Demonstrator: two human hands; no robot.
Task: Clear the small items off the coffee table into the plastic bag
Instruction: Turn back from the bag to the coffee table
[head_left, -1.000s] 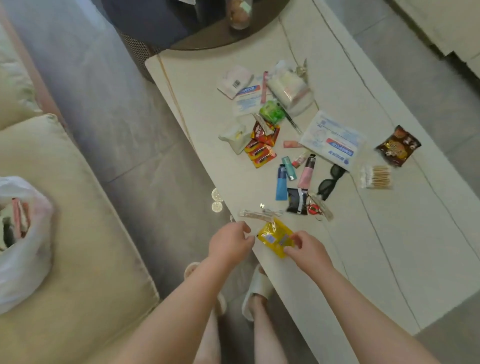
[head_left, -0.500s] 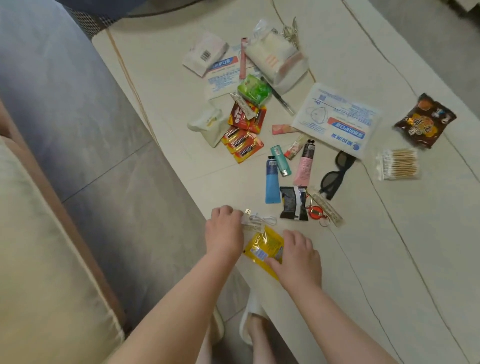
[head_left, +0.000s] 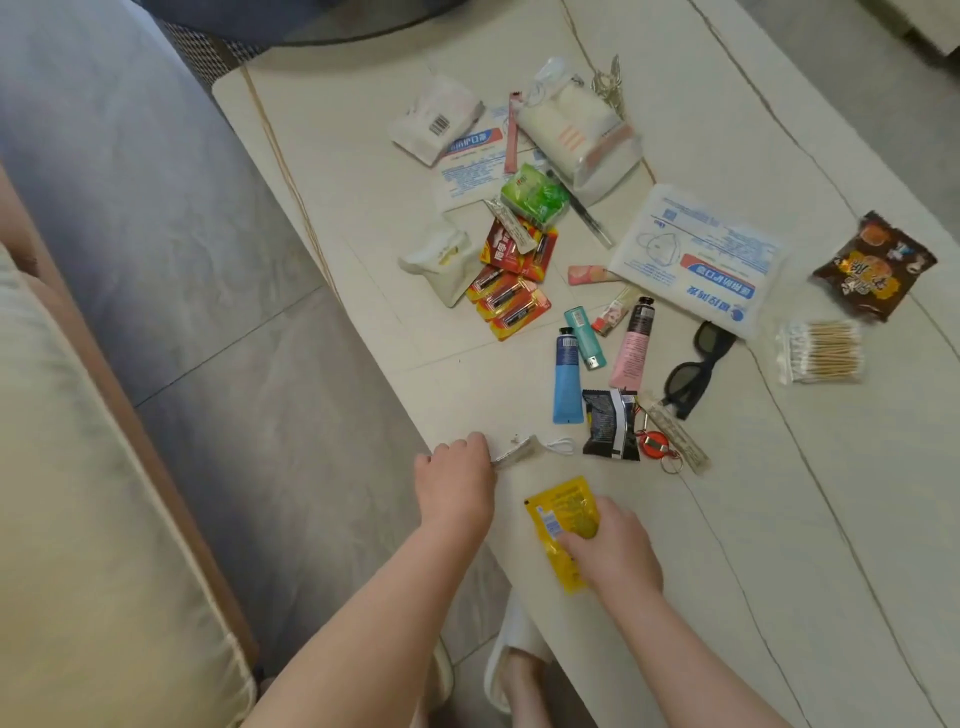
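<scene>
Hands closed: left (head_left: 456, 483) on clear cable packet (head_left: 514, 453), right (head_left: 613, 545) on yellow sachet (head_left: 558, 519)

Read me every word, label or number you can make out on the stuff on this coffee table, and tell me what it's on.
Nothing reads with certainty.
Mask packet: large Chinese characters, upside down, blurred.
Battery packs: yellow characters, blurred.
Brown snack packet: characters, blurred.
White packet: barcode, digits too small.
Yellow sachet: print too small.
</scene>
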